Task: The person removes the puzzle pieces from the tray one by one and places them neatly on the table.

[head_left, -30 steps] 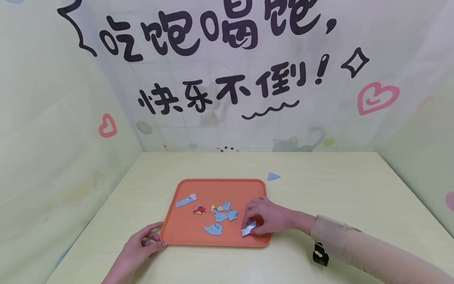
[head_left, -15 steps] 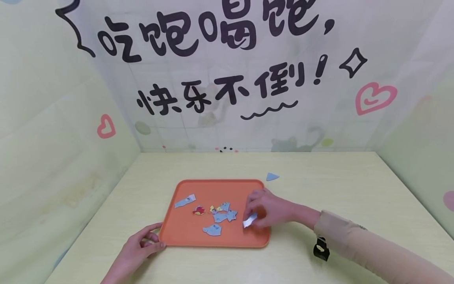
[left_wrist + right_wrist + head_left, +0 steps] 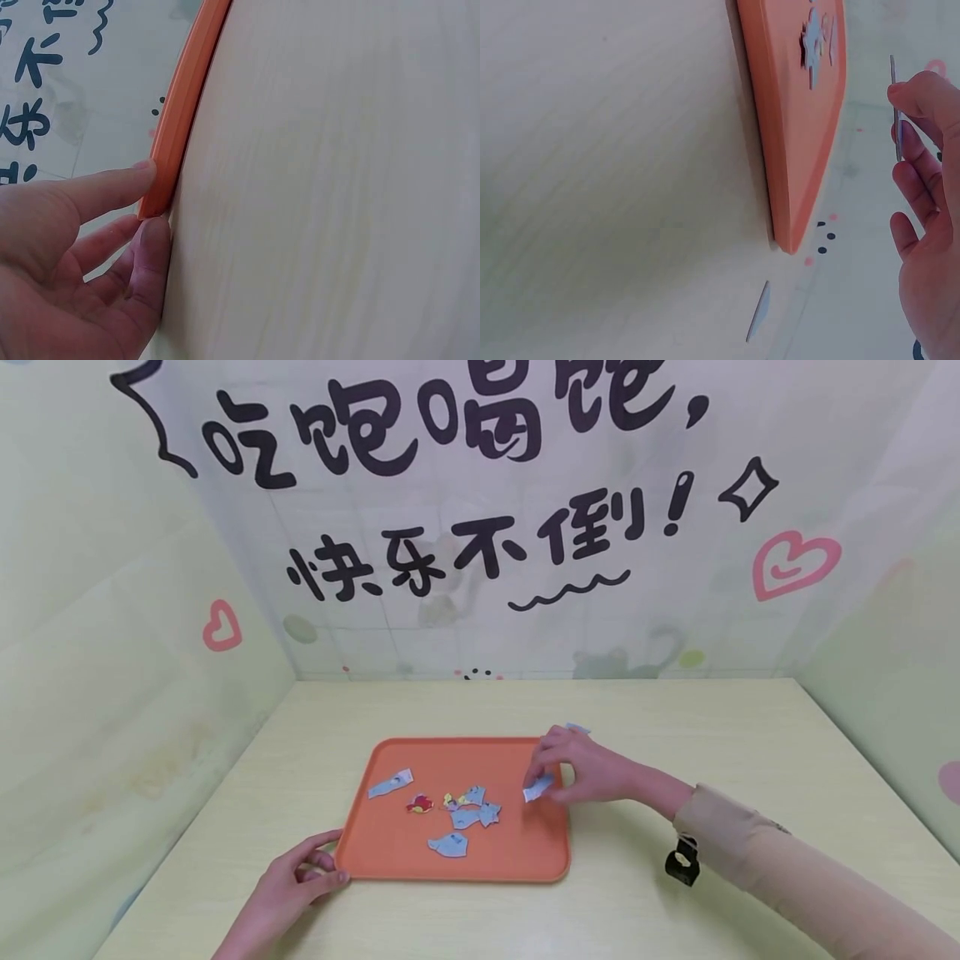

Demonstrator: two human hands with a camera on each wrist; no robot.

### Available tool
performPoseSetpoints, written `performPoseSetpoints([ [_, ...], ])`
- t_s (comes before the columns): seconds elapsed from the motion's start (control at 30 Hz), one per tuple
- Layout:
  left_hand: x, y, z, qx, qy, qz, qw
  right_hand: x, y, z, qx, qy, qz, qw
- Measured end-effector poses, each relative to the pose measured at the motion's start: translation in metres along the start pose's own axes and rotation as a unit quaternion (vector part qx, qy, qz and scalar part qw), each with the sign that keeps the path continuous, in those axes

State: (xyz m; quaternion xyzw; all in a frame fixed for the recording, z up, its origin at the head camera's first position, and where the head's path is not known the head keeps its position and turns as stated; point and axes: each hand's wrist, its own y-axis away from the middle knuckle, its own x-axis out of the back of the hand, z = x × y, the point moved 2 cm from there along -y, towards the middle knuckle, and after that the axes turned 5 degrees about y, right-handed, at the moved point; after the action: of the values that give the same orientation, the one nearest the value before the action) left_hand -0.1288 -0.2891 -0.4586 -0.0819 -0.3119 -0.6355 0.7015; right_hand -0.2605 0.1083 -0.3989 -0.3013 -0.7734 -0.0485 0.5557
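One hand, the left [image 3: 303, 868], comes in from the bottom edge, its bare forearm slanting up and rightward to the near left corner of the tray [image 3: 390, 852]. Its thumb lies at the near rim and its forefinger against the left rim, so the corner is held between them; the other fingers are bent. The right hand [image 3: 581, 768] reaches in from the other side, forearm slanting up and leftward in a beige sleeve [image 3: 795, 860], with a black object [image 3: 682, 861] below the cuff. It is raised over the tray's right rim, thumb and fingertips pinching a piece [image 3: 537, 788]. In the right wrist view that piece stands edge-on, in the air and apart from the tray, the lower fingers loosely curled. On the tray lie a strip [image 3: 390, 783] to the left, a red piece [image 3: 421, 804] near a cluster [image 3: 465, 818], and a blue piece [image 3: 450, 845] in front. On the table [image 3: 675, 727], a triangle [image 3: 759, 311] sits just beyond the far right corner
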Motion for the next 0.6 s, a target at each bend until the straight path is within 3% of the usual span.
performPoseSetpoints([
  [0.33, 0.000, -0.001, -0.002, -0.003, 0.003, -0.002, 1.0000, 0.024, 0.006, 0.029, -0.012, 0.034, 0.085, 0.9957],
  [0.6, 0.001, 0.000, -0.003, -0.008, 0.011, -0.005, 0.9999, 0.037, 0.017, 0.058, -0.051, 0.042, 0.127, 0.9897],
])
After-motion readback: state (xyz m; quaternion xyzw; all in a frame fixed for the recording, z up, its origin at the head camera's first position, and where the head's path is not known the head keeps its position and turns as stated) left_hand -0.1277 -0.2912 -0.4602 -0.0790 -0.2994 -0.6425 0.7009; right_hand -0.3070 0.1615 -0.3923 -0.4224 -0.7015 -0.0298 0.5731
